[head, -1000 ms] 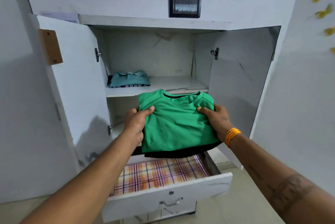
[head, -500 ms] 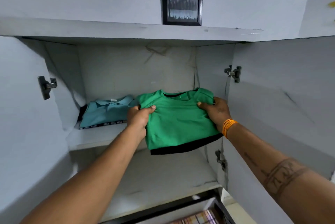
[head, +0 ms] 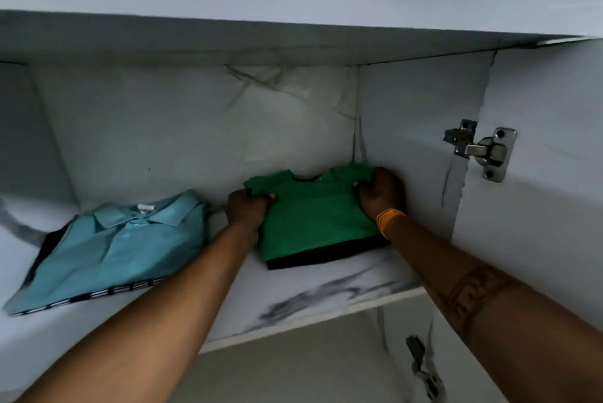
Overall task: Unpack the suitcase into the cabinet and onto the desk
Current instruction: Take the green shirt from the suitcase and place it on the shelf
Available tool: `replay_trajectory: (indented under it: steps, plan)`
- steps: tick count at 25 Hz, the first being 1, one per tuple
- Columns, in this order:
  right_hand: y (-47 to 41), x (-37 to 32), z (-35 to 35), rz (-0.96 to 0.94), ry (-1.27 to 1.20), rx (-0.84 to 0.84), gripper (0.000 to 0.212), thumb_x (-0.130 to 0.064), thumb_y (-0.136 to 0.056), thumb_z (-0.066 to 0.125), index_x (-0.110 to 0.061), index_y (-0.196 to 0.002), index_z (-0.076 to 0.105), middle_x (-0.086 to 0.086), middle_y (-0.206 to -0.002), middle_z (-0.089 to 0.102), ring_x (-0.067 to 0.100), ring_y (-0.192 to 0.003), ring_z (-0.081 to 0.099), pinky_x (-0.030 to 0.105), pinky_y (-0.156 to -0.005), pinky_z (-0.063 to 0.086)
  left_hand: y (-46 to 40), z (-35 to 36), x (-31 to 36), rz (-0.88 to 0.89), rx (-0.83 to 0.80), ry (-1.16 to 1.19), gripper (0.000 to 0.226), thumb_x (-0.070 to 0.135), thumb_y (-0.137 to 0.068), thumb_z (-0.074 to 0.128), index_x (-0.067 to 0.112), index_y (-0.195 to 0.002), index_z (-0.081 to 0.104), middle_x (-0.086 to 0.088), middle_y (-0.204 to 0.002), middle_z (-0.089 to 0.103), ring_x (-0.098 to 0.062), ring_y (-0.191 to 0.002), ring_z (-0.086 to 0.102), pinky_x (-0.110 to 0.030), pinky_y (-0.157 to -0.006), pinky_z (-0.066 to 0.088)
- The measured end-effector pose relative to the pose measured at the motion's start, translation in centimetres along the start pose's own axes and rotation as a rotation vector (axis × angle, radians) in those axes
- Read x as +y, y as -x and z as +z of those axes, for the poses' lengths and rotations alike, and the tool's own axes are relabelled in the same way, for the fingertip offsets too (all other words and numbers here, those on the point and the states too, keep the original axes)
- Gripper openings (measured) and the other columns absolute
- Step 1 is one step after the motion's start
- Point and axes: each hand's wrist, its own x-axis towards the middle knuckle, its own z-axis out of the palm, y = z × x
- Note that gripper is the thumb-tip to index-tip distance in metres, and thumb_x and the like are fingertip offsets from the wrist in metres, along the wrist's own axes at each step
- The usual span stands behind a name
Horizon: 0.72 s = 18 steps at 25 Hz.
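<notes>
My left hand (head: 245, 208) and right hand (head: 380, 193) grip folded green T-shirt (head: 318, 220) on cabinet shelf (head: 326, 298), beside blue polo shirt (head: 114, 249).

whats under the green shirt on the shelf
A black folded garment shows below the green shirt, resting on the marbled shelf. Anything further beneath is covered.

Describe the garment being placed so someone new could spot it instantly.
Inside the white cabinet, look at its marbled upper shelf. Toward its right back corner lies the folded green T-shirt, gripped by both hands. Unlike the collared light-blue polo shirt to its left, it has a black bottom edge.
</notes>
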Motion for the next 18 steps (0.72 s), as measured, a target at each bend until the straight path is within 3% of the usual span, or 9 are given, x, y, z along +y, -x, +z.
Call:
replay_trajectory:
  steps: [2,5,7,8,10,12,14,18]
  plan:
    - [-1.5,1.1,1.5,-0.051,0.131,-0.017,0.032,-0.02,-0.092,0.072,0.004,-0.112,0.065,0.024,-0.117,0.068,0.041,-0.111,0.064,0.037,-0.089,0.048,-1.6,1.2,-0.5,0.006,0.02,-0.141,0.041,0.019,-0.079,0.089,0.006,-0.115,0.074,-0.013,-0.115,0.075,-0.028,-0.102,0.072,-0.042,-0.095,0.06]
    - [-1.7,2.0,2.9,-0.143,0.311,-0.081,0.059,-0.008,-0.086,0.07,0.002,-0.141,0.051,0.027,-0.127,0.064,0.046,-0.116,0.062,0.045,-0.098,0.05,-2.4,1.8,-0.8,0.025,0.022,-0.464,0.061,0.038,-0.078,0.089,0.005,-0.124,0.069,-0.016,-0.124,0.072,-0.03,-0.111,0.069,-0.033,-0.092,0.057]
    - [-1.5,2.0,3.3,-0.219,0.389,-0.066,0.074,0.002,-0.085,0.065,-0.002,-0.155,0.039,0.03,-0.134,0.056,0.049,-0.113,0.059,0.048,-0.095,0.051,-2.4,1.8,-0.8,0.036,0.007,-0.548,0.063,0.041,-0.079,0.087,0.005,-0.127,0.067,-0.016,-0.129,0.07,-0.03,-0.117,0.067,-0.03,-0.09,0.053]
    - [-1.5,1.9,3.2,-0.276,0.432,-0.054,0.074,0.005,-0.083,0.064,-0.003,-0.154,0.041,0.031,-0.135,0.052,0.05,-0.11,0.058,0.05,-0.091,0.051,-2.2,1.8,-0.7,0.05,0.007,-0.574,0.066,0.042,-0.079,0.087,0.005,-0.129,0.065,-0.016,-0.131,0.068,-0.03,-0.119,0.066,-0.03,-0.091,0.052]
    - [-1.6,1.8,2.7,-0.344,0.516,-0.071,0.059,0.006,-0.078,0.065,0.0,-0.136,0.056,0.031,-0.13,0.052,0.05,-0.105,0.057,0.05,-0.086,0.051,-1.5,1.6,-0.2,0.053,0.017,-0.613,0.069,0.042,-0.078,0.088,0.005,-0.131,0.064,-0.016,-0.133,0.067,-0.03,-0.122,0.064,-0.028,-0.09,0.051]
    - [-1.3,1.4,1.9,-0.34,0.531,-0.093,0.039,0.003,-0.075,0.068,0.002,-0.114,0.064,0.028,-0.121,0.056,0.049,-0.101,0.058,0.047,-0.083,0.051,-1.0,0.9,0.1,0.032,0.014,-0.62,0.06,0.039,-0.08,0.087,0.005,-0.125,0.067,-0.016,-0.129,0.069,-0.031,-0.118,0.066,-0.026,-0.08,0.048]
    - [-0.4,0.9,1.1,-0.329,0.518,-0.08,0.033,-0.003,-0.076,0.072,0.0,-0.108,0.066,0.027,-0.117,0.059,0.047,-0.096,0.061,0.044,-0.079,0.052,-0.1,-0.3,0.3,0.066,0.008,-0.666,0.048,0.036,-0.083,0.083,0.006,-0.118,0.07,-0.017,-0.123,0.072,-0.032,-0.111,0.068,-0.027,-0.075,0.047]
    - [2.9,-0.6,-0.1,-0.314,0.247,-0.006,0.024,-0.01,-0.088,0.069,0.0,-0.111,0.068,0.024,-0.117,0.061,0.044,-0.097,0.063,0.04,-0.08,0.052,4.3,-2.8,0.6,0.269,0.061,-0.565,0.049,0.025,-0.086,0.078,0.014,-0.132,0.063,-0.007,-0.125,0.07,-0.028,-0.113,0.067,-0.037,-0.095,0.056]
